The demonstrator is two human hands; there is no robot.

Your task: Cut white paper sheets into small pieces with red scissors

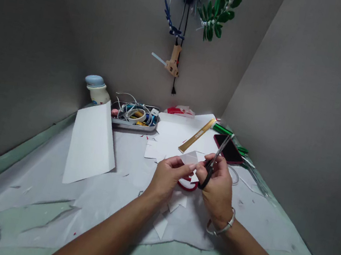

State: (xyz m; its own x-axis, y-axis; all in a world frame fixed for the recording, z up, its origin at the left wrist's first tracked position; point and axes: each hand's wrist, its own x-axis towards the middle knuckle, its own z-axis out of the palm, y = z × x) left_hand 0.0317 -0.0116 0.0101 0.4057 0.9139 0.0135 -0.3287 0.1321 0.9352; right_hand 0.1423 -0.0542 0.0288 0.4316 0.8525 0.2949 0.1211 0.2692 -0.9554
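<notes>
Between the thumb and fingers of my left hand (167,174) is a small piece of white paper (189,158), lifted above the table. My right hand (217,186) is closed around a pair of black-handled scissors (207,177), whose blades point up and away from me. The right fingertips come close to the paper's edge; whether they touch it I cannot tell. Below the hands lies a red-handled tool (187,187), partly hidden. Cut white paper scraps (177,201) lie on the table under my left wrist.
A folded white sheet (90,145) stands at left beside a metal tray (133,127) of cords and tubes. Behind the hands lie a gold tube (197,135), a phone (229,149) and green rolls (222,129). A glue gun (173,61) hangs on the wall. A lidded jar (97,90) stands back left.
</notes>
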